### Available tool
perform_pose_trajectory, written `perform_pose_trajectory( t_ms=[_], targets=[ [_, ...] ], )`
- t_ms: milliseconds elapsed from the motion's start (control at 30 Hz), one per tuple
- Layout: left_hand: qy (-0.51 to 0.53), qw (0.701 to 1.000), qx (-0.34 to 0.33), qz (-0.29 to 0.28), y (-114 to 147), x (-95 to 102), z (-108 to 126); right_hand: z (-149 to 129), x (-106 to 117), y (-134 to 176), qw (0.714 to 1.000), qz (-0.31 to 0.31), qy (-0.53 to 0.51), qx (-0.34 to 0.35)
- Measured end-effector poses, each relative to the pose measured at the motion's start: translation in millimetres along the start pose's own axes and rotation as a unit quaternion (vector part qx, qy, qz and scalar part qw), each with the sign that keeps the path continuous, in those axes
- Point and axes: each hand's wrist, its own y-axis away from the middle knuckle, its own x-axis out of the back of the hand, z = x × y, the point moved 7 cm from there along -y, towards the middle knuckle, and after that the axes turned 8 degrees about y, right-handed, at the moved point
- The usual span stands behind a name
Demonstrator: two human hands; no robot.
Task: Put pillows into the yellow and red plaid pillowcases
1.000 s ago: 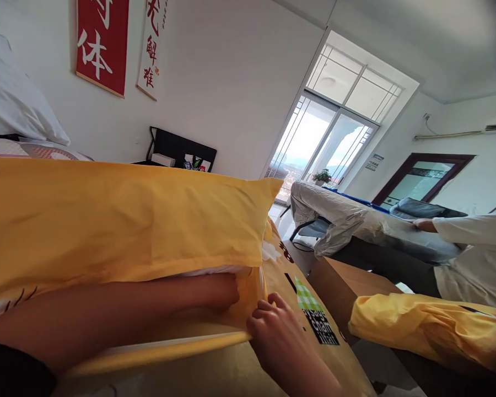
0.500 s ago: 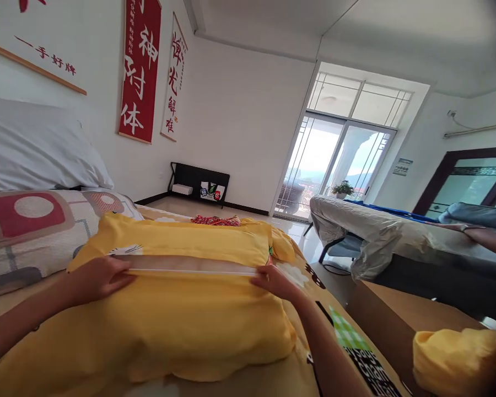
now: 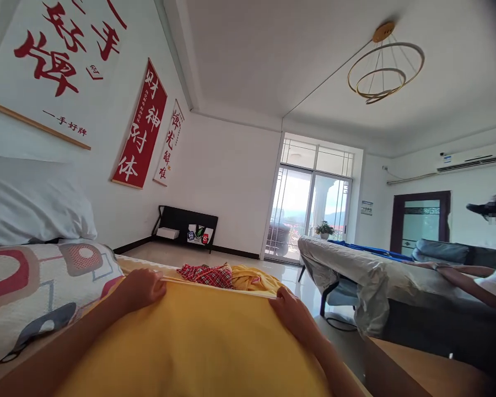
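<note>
A yellow pillowcase (image 3: 215, 331) is stretched taut in front of me and fills the lower middle of the view. My left hand (image 3: 140, 288) is closed on its upper edge at the left. At the right end of that same edge, my right hand (image 3: 292, 313) grips the fabric. The edge between my two fists runs nearly straight, with a pale strip along it. Whatever lies inside or beneath the pillowcase is hidden. Just beyond the edge are a red plaid cloth (image 3: 206, 274) and a crumpled yellow cloth (image 3: 256, 279).
At left lie a patterned pillow (image 3: 45, 286) and a white pillow (image 3: 37, 198). To the right, a plastic-covered table (image 3: 339, 259) has another person's arms (image 3: 463, 275) on it. A cardboard box (image 3: 421, 364) sits at lower right. A low black rack (image 3: 182, 220) stands by the wall.
My hands have lifted the pillowcase edge up and pulled it taut, hiding the opening seen before. The view has tilted up, showing the ceiling lamp and more of the other person.
</note>
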Motion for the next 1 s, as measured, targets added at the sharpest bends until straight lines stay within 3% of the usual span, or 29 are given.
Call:
perform_pose_trajectory(
  t_ms=[100,200,233,300,367,500,600,700,800,1000],
  targets=[
    [0.045,0.997,0.001,-0.061,13.1,-65.1,10.4,18.4,-58.4,36.4,0.994,-0.061,-0.082,-0.045],
    [0.111,0.988,0.013,-0.102,37.3,-132.9,15.0,23.6,-129.7,90.4,0.981,-0.062,-0.164,-0.083],
    [0.139,0.985,0.021,-0.097,43.9,-145.5,14.7,25.1,-149.0,106.2,0.975,-0.059,-0.189,-0.104],
    [0.177,0.981,0.031,-0.078,52.2,-153.0,13.0,26.8,-172.2,127.1,0.964,-0.065,-0.226,-0.128],
    [0.186,0.980,0.026,-0.071,54.3,-143.6,12.8,29.0,-172.4,131.8,0.958,-0.073,-0.245,-0.130],
    [0.206,0.977,0.000,-0.060,52.0,-111.7,15.7,30.9,-139.7,112.8,0.957,-0.086,-0.259,-0.099],
    [0.208,0.977,0.003,-0.053,53.2,-100.7,19.5,25.0,-124.0,101.1,0.965,-0.111,-0.214,-0.103],
    [0.181,0.981,-0.028,-0.056,52.4,-95.6,30.5,15.1,-114.0,96.0,0.976,-0.131,-0.091,-0.146],
    [0.162,0.977,-0.089,-0.103,44.2,-94.4,44.9,-2.3,-98.3,85.7,0.979,-0.141,0.007,-0.147],
    [0.167,0.966,-0.096,-0.174,9.8,-108.8,53.0,-59.6,-84.2,48.6,0.973,-0.201,-0.108,-0.024]
  ],
)
